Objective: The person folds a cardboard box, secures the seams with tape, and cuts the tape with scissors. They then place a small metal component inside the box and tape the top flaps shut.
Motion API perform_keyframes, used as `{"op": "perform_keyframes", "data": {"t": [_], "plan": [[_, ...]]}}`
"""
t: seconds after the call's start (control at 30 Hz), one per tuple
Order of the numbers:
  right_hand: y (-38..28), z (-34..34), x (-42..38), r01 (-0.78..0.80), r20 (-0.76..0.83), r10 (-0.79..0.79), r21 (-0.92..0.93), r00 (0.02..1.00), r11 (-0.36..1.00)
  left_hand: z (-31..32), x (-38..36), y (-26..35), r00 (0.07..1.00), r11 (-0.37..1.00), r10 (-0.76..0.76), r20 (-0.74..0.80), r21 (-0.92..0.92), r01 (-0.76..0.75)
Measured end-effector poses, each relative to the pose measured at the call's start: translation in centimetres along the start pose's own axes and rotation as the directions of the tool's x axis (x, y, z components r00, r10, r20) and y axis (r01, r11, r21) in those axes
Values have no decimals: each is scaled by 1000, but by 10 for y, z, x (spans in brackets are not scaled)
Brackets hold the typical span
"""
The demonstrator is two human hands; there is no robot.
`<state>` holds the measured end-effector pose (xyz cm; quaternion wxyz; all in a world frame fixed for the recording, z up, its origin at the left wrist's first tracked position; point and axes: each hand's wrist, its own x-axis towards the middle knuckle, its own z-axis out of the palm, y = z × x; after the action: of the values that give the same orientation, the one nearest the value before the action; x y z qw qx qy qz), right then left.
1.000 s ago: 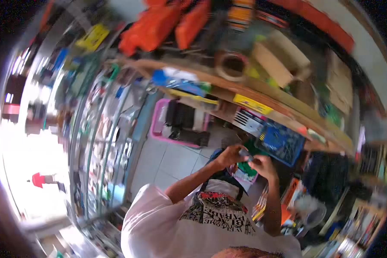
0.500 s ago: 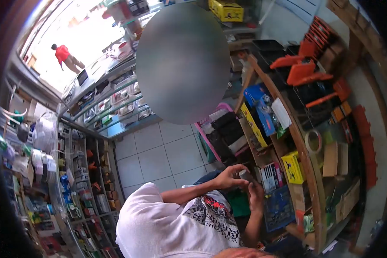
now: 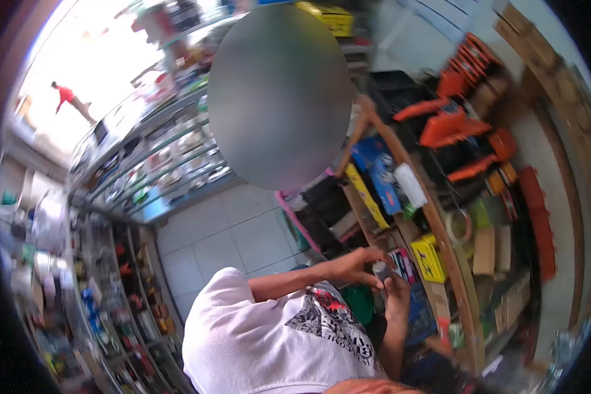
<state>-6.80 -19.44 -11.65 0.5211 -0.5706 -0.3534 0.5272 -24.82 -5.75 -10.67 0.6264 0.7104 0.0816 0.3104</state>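
Observation:
A small grey cylinder [image 3: 382, 269] stands between my two hands, in front of my white printed T-shirt; its exact kind does not show. My right hand [image 3: 396, 299] is wrapped round its lower part, with the thumb along it. From the left, my left hand [image 3: 356, 266] curls its fingers and thumb about the upper end. Its fingertips seem to touch the cylinder, though motion blur softens the contact. Below the hands is a dark green thing [image 3: 359, 302], partly hidden by my arm.
A wooden shelf [image 3: 443, 230] close on my right holds a yellow box [image 3: 428, 259], a blue box [image 3: 377, 174] and orange tools [image 3: 450, 128]. A pink-edged crate [image 3: 295, 213] stands on the tiled floor [image 3: 210, 230]. Stocked shelves [image 3: 121, 289] line the left. A person in red [image 3: 64, 97] is outside.
The view has turned a little, so the shelves and the outside shift left. Both hands stay together at the grey cylinder, and its end now shows slightly lower and further right.

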Motion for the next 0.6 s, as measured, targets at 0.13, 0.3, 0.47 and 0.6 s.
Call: {"op": "perform_keyframes", "data": {"t": [0.13,0.3,0.47,0.6], "plan": [[-47,3,-14,-32,-46,30,-44,998,999,-6,26,17,990,994,87,110,52,-93],[-142,-29,-38,206,-161,-242,-210,957,956,-2,63,28,978,999,-24,207,45,15],[-246,-84,-22,119,-463,-596,-716,657,688,1,109,40,960,953,140,243,229,-197],[-256,-164,21,-103,-433,-612,-861,662,497,14,127,42,934,955,182,307,170,-242]]}}
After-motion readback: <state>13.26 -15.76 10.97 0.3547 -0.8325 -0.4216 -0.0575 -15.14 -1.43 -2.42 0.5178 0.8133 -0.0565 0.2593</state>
